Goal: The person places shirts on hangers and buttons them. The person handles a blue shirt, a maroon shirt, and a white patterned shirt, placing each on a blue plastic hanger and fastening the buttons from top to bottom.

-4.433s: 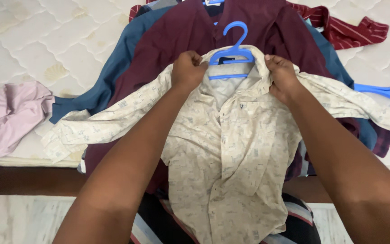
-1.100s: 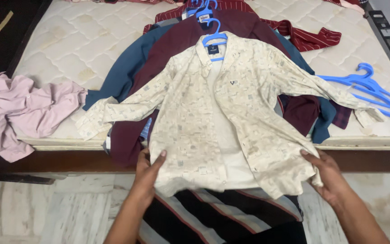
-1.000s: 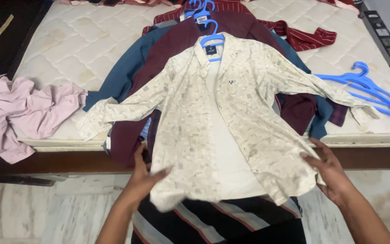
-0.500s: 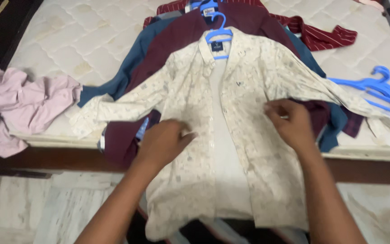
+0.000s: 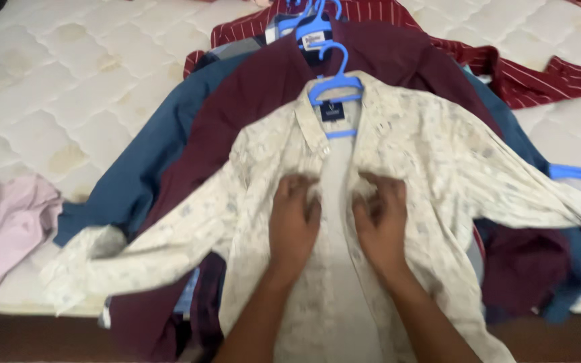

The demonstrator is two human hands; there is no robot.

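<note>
Cream patterned shirt (image 5: 411, 154) lies open on blue hanger (image 5: 334, 86), sleeves spread
</note>
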